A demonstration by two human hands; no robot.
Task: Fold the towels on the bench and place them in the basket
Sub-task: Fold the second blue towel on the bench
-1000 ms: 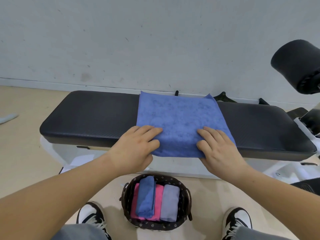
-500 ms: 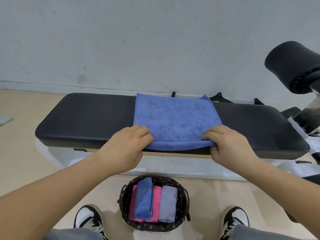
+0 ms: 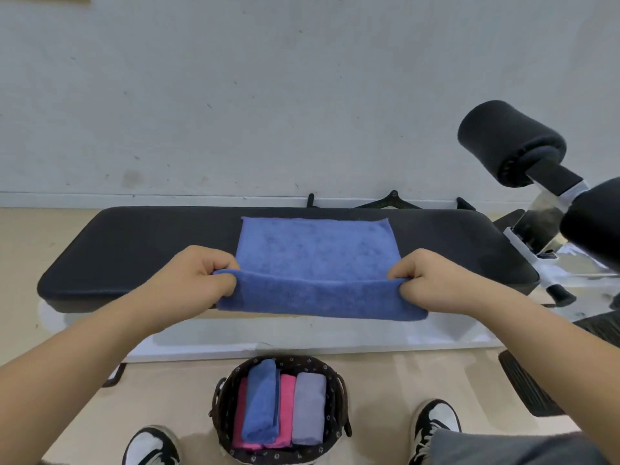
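Blue terry cloth, a square microfibre towel (image 3: pixel 315 253), lies across the middle of the long black padded exercise bench (image 3: pixel 141 250). Its far part rests flat on the pad, its far edge close to the bench's far side. Its near part is lifted and rolled over towards the far side, so that a soft fold runs from left to right and hangs slightly past the bench's near edge.

At the left end of that fold the left hand (image 3: pixel 198 283) is closed on the cloth, thumb on the near face and curled fingers (image 3: pixel 221 263) on top, pinching the corner. At the right end the right hand (image 3: pixel 432 283) grips the other corner in the same way, knuckles up. Both forearms reach in from the near side.

On the pale wooden floor (image 3: pixel 402 370) just near of the bench stands a dark woven round basket with handles (image 3: pixel 221 411), between two black-and-white sneakers (image 3: pixel 151 448). Inside it lie three folded towels side by side: a folded blue towel (image 3: pixel 261 401) resting on top of a folded pink towel (image 3: pixel 285 411), and a folded grey towel (image 3: pixel 308 407) at the right, touching the pink one.

At the far right a black foam roller pad (image 3: pixel 506 149) sticks up on a metal arm. A grey-white scuffed wall (image 3: pixel 268 95) stands behind the bench.
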